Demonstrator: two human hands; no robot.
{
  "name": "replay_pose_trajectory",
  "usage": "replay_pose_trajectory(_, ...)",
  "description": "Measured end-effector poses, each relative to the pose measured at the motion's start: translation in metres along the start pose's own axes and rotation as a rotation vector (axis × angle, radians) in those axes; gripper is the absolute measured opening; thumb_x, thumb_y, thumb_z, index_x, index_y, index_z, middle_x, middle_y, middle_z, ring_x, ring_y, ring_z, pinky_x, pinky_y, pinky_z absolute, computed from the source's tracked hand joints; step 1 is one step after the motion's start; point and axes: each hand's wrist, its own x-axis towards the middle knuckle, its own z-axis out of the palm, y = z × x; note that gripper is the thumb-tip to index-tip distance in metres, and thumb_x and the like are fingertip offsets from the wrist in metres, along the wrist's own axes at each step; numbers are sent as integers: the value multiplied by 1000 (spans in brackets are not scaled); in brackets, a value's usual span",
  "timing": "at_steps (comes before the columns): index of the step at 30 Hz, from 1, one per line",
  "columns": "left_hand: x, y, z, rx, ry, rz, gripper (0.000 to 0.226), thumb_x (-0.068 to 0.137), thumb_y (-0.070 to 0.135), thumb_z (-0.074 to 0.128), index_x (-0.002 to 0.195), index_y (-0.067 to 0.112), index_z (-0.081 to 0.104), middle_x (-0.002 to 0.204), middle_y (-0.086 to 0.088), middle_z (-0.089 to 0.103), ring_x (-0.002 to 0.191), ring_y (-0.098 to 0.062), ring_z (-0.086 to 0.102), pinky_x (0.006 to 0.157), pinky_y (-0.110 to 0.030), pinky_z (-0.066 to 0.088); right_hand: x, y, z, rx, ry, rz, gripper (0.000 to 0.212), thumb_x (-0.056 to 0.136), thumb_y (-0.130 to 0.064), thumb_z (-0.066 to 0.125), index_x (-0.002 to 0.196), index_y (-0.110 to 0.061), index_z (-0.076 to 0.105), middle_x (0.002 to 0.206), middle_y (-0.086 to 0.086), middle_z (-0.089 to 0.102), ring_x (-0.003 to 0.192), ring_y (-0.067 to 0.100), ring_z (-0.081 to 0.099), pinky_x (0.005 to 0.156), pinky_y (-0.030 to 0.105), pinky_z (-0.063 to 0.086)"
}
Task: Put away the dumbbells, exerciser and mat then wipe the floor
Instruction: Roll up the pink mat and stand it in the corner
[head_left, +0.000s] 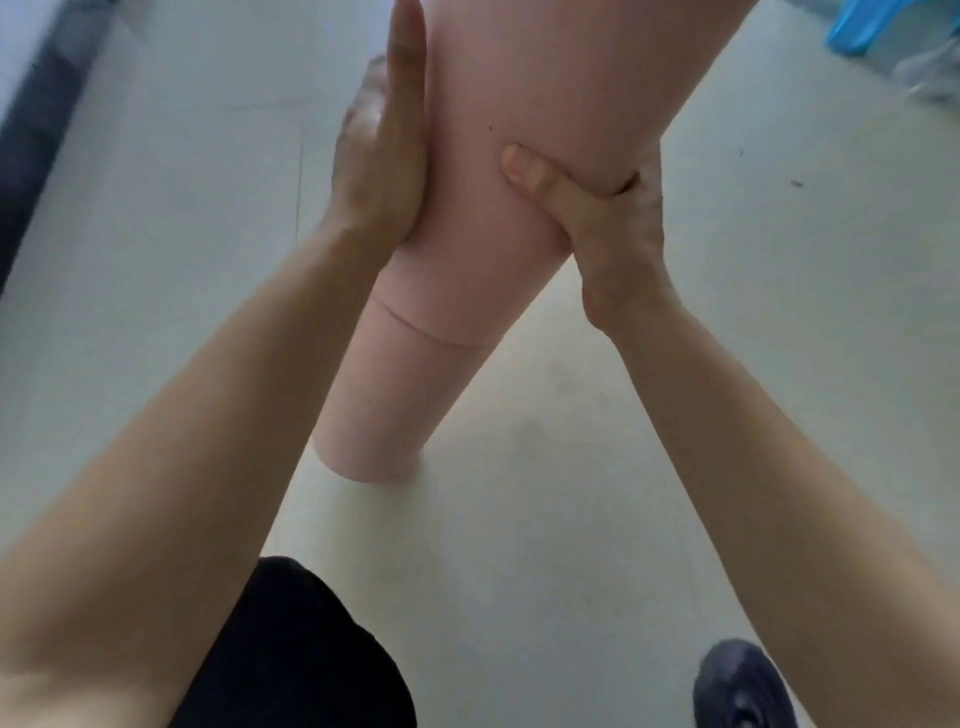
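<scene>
Mat (467, 260): rolled, tilted, end on floor (156, 208).
L hand (384, 171): fingers straight, flat on roll.
R hand (608, 218): fingers + thumb wrap roll.
Tip: tap telescoped end flush.

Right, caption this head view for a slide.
A tilted pink mat roll: left hand presses, right hand grips.

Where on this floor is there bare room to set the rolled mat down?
Bare floor lies left of the mat, up to the dark strip at the left edge, and right of the right hand, below the blue object. It is crowded in the top right corner and by the shoe.
</scene>
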Motion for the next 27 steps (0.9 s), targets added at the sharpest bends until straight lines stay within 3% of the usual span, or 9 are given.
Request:
replay_pose_trajectory(7, -25, 60, -24, -343, 8, -40, 66, 95, 66, 15, 132, 33, 59, 128, 15, 63, 121, 3, 55, 110, -30, 37, -22, -86, -1, -347, -88, -190, 126, 42, -53, 97, 147, -34, 29, 138, -17, 49, 125, 0, 51, 103, 32, 50)
replay_pose_trajectory(10, -36, 82, -22, -406, -42, -35, 64, 100, 60, 13, 123, 28, 64, 106, 23, 69, 104, 10, 60, 102, -28, 44, -33, -98, -16, -128, -111, -179, 112, 58, -59, 83, 150, -23, 31, 132, -10, 52, 111, -12, 56, 89, 17, 52)
replay_pose_trajectory(12, -37, 97, -22, -429, -67, -20, 66, 100, 59, 16, 125, 20, 63, 106, 18, 72, 103, 5, 63, 102, -28, 45, -33, -107, -22, -57, -56, -171, 105, 65, -80, 70, 147, -23, 37, 137, -10, 52, 117, -13, 54, 97, 16, 46)
replay_pose_trajectory(14, -34, 109, -24, -434, -101, -14, 55, 100, 58, 26, 108, 33, 74, 106, 12, 73, 105, -1, 65, 99, -23, 47, -30, -116, -24, -27, -11, -152, 98, 71, -85, 56, 148, -27, 37, 137, -17, 53, 120, -15, 51, 107, 19, 40)
replay_pose_trajectory(16, -34, 121, -30, -402, -155, -14, 50, 102, 51, 33, 81, 41, 78, 91, 13, 75, 92, -1, 69, 80, -14, 51, -24, -130, -24, -34, 1, -132, 86, 82, -77, 51, 150, -27, 36, 133, -18, 56, 116, -15, 54, 106, 19, 40)
replay_pose_trajectory(20, -29, 125, -47, -397, -170, -112, 33, 93, 55, 51, 100, 28, 67, 91, 12, 76, 89, -4, 71, 78, -20, 53, -5, -147, -21, -180, -23, -41, 82, 81, -80, 52, 145, -29, 45, 140, -5, 57, 127, 10, 55, 110, 34, 40)
replay_pose_trajectory(22, -22, 116, -52, -311, -132, -132, 51, 80, 58, 67, 121, 27, 62, 109, 9, 72, 100, -7, 69, 93, -29, 52, 2, -145, -17, -258, -109, 57, 90, 71, -82, 61, 140, -27, 50, 129, -4, 66, 119, 12, 63, 108, 42, 46)
replay_pose_trajectory(23, -20, 111, -53, -248, -100, -127, 59, 76, 51, 73, 128, 29, 58, 115, 8, 69, 103, -8, 68, 96, -31, 52, 3, -142, -15, -305, -176, 114, 81, 72, -78, 64, 134, -27, 57, 120, -6, 71, 111, 11, 67, 105, 43, 49)
replay_pose_trajectory(27, -10, 96, -58, -172, -24, -163, 60, 68, 26, 65, 127, 35, 57, 114, 8, 67, 101, -12, 68, 97, -35, 53, 14, -130, -9, -426, -284, 175, 58, 77, -75, 60, 110, -28, 71, 110, -2, 75, 104, 18, 69, 98, 49, 54)
